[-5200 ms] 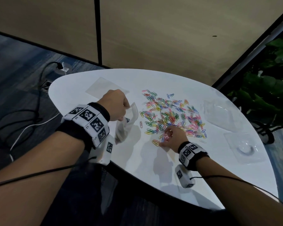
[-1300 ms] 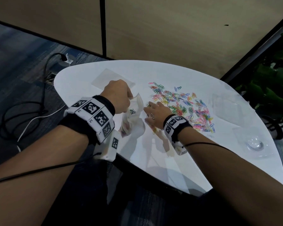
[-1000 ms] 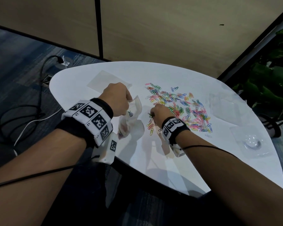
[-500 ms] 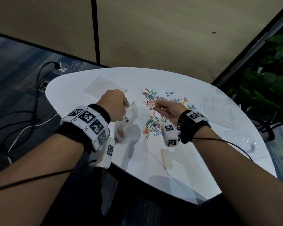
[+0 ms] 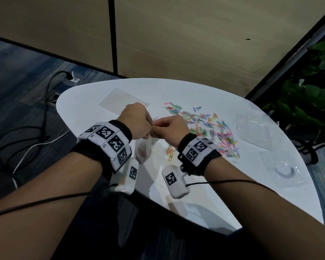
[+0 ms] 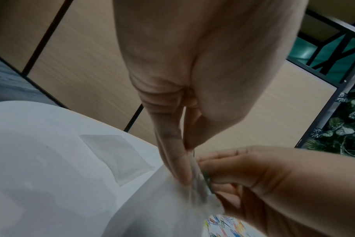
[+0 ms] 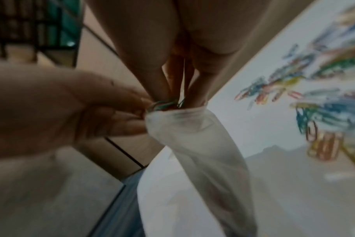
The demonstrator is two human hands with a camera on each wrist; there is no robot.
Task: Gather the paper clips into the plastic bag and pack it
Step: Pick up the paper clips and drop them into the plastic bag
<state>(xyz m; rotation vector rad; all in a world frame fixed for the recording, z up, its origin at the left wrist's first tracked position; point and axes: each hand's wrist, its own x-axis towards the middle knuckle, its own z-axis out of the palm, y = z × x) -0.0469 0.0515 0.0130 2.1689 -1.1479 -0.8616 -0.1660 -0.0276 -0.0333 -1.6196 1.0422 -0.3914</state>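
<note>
At the centre of the head view the left hand (image 5: 134,121) pinches the rim of the plastic bag (image 5: 145,149), which hangs from that pinch down to the white surface (image 5: 204,184), while the right hand (image 5: 172,128) brings a small bunch of paper clips (image 7: 165,102) to the bag's mouth, its fingers (image 7: 158,77) closed around them. The right wrist view shows green and teal wire sitting right at the opening, with the fingertips pressed against the rim. The step in hand looks like dropping this bunch inside, and it goes best if the left thumb and forefinger spread the two sides of the mouth apart instead of holding them flat together, since in the left wrist view the rim appears nearly shut. The right fingers should push the clips past the lip before letting go, otherwise bent wire ends may catch on the thin film and spill. Holding the bag's mouth upward lets the clips already inside stay at the bottom. Most of the task remains: the loose heap of clips (image 5: 212,132) spreads over the surface right of centre in the head view, with a few (image 5: 170,152) lying just below the right hand. A second flat bag (image 5: 118,99) lies at the upper left of the surface.
</note>
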